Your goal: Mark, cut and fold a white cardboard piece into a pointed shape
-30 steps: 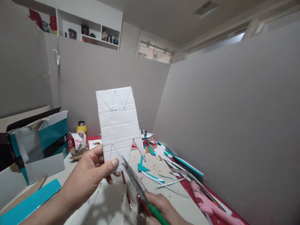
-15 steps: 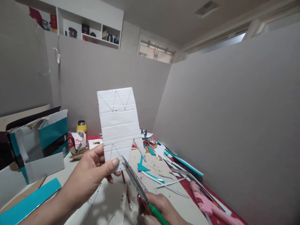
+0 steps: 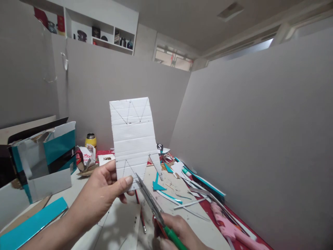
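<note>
A white cardboard piece (image 3: 134, 139) stands upright in front of me, with pencilled zigzag lines at its top and bottom and a notch cut in its lower right. My left hand (image 3: 109, 187) pinches its lower left corner, thumb on the front. My right hand (image 3: 179, 231) is wrapped round the green and red handles of the scissors (image 3: 152, 203). The scissor blades lie at the bottom edge of the cardboard, their tip near a slanting pencil line. Part of the right hand's fingers is hidden behind the handles.
Teal and white boxes (image 3: 59, 149) stand at the left, near a yellow jar (image 3: 91, 140). A teal strip (image 3: 33, 224) lies in front of them. Cardboard scraps (image 3: 179, 170), a red pencil (image 3: 142, 217) and a pink glue gun (image 3: 229, 225) lie on the table (image 3: 192, 217).
The cardboard's upper part has shifted very slightly to the right in view. Both hands keep their holds, and the scissors have hardly moved.
</note>
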Demonstrator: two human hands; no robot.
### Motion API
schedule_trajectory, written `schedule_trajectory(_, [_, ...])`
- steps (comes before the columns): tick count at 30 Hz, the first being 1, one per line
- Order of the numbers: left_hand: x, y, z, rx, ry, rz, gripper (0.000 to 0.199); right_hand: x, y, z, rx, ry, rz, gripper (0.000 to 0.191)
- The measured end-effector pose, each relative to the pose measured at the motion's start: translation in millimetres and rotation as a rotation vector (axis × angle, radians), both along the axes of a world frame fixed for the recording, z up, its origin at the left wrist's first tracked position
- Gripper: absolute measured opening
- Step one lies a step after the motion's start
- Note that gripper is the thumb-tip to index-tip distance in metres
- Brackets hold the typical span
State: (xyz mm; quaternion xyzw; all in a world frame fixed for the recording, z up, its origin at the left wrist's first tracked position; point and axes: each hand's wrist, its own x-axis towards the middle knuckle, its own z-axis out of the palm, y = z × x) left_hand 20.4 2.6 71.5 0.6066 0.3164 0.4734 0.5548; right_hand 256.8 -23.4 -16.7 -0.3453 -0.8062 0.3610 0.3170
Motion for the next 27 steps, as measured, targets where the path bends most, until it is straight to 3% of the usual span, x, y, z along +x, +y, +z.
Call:
schedule_trajectory(20, [0.0, 0.0, 0.9, -0.001, -0.001, 0.008, 0.030, 2.2, 1.0, -12.6, -0.003, 0.039, -0.023, 0.052])
schedule_trajectory(27, [-0.1, 0.2, 0.7, -0.009, 0.002, 0.002, 0.028, -2.2, -5.6, 2.4, -0.007, 0.041, -0.031, 0.053])
